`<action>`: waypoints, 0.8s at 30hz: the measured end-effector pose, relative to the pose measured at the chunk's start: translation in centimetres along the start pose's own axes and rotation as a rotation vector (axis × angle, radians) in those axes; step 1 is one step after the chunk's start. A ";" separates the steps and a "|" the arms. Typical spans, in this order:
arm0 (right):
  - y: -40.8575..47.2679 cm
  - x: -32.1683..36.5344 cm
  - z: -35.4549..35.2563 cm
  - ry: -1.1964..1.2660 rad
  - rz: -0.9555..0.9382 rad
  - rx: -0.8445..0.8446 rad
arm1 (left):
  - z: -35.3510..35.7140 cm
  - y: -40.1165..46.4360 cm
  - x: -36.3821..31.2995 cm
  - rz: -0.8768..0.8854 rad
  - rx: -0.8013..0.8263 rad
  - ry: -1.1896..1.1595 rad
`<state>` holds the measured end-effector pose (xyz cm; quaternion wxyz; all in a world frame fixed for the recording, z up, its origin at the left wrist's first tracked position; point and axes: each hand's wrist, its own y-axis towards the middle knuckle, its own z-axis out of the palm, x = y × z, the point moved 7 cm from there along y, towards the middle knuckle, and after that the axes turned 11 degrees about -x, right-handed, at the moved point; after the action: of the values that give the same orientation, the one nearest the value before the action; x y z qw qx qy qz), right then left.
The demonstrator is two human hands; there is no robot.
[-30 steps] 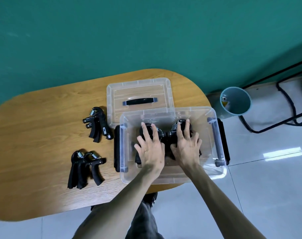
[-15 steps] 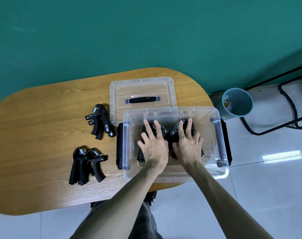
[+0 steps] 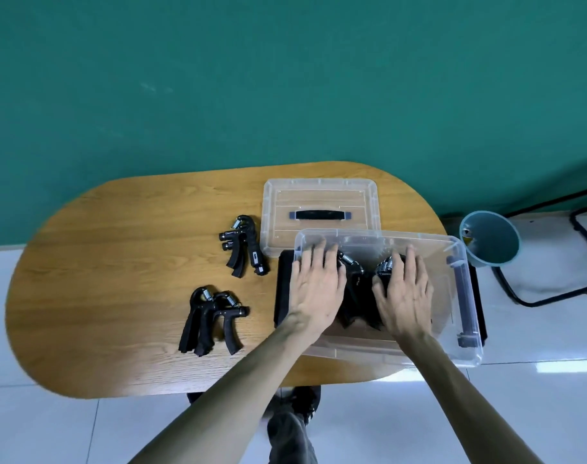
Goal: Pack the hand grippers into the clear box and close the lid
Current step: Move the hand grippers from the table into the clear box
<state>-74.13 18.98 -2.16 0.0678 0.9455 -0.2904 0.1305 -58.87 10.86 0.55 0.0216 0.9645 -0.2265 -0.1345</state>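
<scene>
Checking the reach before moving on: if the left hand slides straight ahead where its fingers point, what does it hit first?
Probably the far wall of the clear box: the left hand lies flat inside it, fingers almost at that wall. The lid lies just beyond; depth is uncertain.

Even, moderately bright indoor light falls from above. The white floor tiles carry pale rectangular reflections at lower right, and the clear box shows soft sheen along its rim and walls. Shadows are short and soft: a faint one lies beneath the hand grippers on the table, a darker one under the table's near edge. Wide-angle distortion bows the table outline and the base of the green wall. Detail is soft throughout, with slight blur on the fingertips of both hands; the lower corners are the softest.
</scene>
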 end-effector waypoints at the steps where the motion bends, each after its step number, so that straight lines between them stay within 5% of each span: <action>1: 0.0 0.6 -0.4 0.004 -0.010 -0.017 | -0.8 0.1 0.5 -0.001 -0.025 -0.006; 14: 0.2 16.3 -0.9 0.054 -0.259 -0.107 | -6.8 -1.8 15.3 -0.263 -0.152 -0.044; 24: -1.0 27.4 4.4 0.049 -0.379 -0.044 | -4.5 -6.6 27.1 -0.435 -0.023 -0.010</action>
<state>-50.83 4.33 1.38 0.1187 0.9781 -0.1083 0.1321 -31.49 4.66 -2.53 0.0019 0.9896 -0.0116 -0.1435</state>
